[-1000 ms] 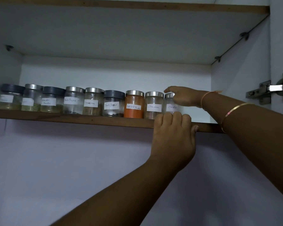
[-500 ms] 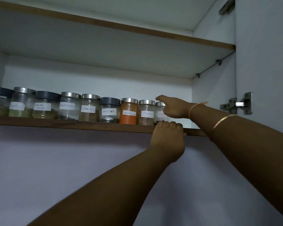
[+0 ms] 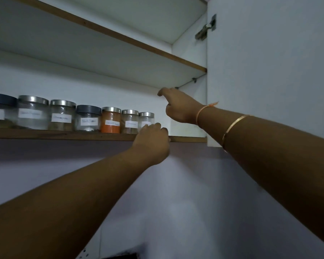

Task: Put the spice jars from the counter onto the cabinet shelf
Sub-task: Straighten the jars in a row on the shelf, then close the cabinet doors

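While the left hand (image 3: 151, 141) curls its fingers over the shelf (image 3: 64, 134) edge at mid-frame — likely bracing — the right hand (image 3: 180, 107), fingers loosely curled and empty, hovers beside the last jar (image 3: 146, 119).

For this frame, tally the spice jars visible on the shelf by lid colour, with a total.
Silver-lidded jars: 5, for example the orange-powder jar
Dark grey-lidded jars: 2, for example the one beside it
Total: 7 jars in view on the shelf; the row runs past the left edge.
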Available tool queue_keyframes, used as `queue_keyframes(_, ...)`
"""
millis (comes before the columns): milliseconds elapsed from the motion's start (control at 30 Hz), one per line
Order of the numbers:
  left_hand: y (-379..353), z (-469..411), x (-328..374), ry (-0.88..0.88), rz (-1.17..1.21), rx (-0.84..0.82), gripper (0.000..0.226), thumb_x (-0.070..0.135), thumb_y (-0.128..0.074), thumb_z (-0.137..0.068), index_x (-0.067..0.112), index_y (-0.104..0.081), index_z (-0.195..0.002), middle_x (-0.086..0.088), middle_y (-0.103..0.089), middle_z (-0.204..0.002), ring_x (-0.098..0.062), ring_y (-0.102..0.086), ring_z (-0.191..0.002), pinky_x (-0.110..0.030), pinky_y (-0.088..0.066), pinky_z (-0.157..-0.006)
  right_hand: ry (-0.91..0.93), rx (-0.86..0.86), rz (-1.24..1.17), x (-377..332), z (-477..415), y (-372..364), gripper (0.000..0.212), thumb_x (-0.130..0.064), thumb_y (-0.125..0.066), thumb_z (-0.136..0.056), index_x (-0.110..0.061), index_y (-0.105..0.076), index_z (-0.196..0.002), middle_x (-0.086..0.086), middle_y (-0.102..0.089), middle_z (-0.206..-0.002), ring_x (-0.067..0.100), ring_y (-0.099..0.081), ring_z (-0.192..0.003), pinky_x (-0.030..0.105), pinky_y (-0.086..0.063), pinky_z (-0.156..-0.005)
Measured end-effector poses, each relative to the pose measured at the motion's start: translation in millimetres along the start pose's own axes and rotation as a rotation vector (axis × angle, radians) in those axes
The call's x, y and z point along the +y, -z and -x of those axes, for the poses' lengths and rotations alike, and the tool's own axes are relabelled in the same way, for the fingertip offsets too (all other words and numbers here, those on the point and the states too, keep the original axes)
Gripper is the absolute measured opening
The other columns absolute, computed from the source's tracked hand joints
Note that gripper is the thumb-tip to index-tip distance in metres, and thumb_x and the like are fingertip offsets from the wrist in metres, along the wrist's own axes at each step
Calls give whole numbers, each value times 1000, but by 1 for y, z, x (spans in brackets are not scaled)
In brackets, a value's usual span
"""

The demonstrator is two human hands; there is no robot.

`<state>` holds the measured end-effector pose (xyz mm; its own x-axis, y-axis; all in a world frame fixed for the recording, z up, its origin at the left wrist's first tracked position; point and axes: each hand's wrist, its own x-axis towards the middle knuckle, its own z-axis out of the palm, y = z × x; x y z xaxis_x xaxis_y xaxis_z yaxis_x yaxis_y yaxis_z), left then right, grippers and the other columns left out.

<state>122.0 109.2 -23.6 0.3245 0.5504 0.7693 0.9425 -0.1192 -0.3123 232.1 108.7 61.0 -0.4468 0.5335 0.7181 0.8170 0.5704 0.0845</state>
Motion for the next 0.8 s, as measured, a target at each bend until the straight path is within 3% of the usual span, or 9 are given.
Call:
queue_keyframes(233,30,3,37,-49,100,2,25,18,-39,-94,2,-54,-106,-14,-55,-109,-28,-51,-98,-34,-35,-93,-117,-44,136,1,50,40,53,-3,-39,-90,-9,-33,-143,17,-40,-140,31,-47,-120,32,-38,-97)
queue_keyframes(467,60,-9,88,-128,255,55,43,28,-36,-99,3,-42,-133,-15,-50,-128,-28,-46,-118,-38,-29,-108,-245,-76,268,27,101,92,52,-5,-39,-93,-10,-32,-143,16,-36,-143,32,-48,-119,30,-39,-92)
queue_keyframes(633,84,-25,135,-108,382,71,44,33,-40,-98,3,-42,-131,-15,-46,-131,-30,-41,-123,-40,-26,-110,-345,-66,368,57,140,129,52,-4,-37,-92,-11,-32,-143,15,-36,-144,32,-43,-124,34,-38,-98)
queue_keyframes(800,99,-42,194,-124,494,45,77,56,-45,-89,6,-26,-144,-18,-25,-151,-33,-21,-141,-44,-15,-117,-450,-37,493,91,180,167,53,-10,-42,-89,-10,-33,-141,14,-40,-140,32,-37,-128,39,-38,-103)
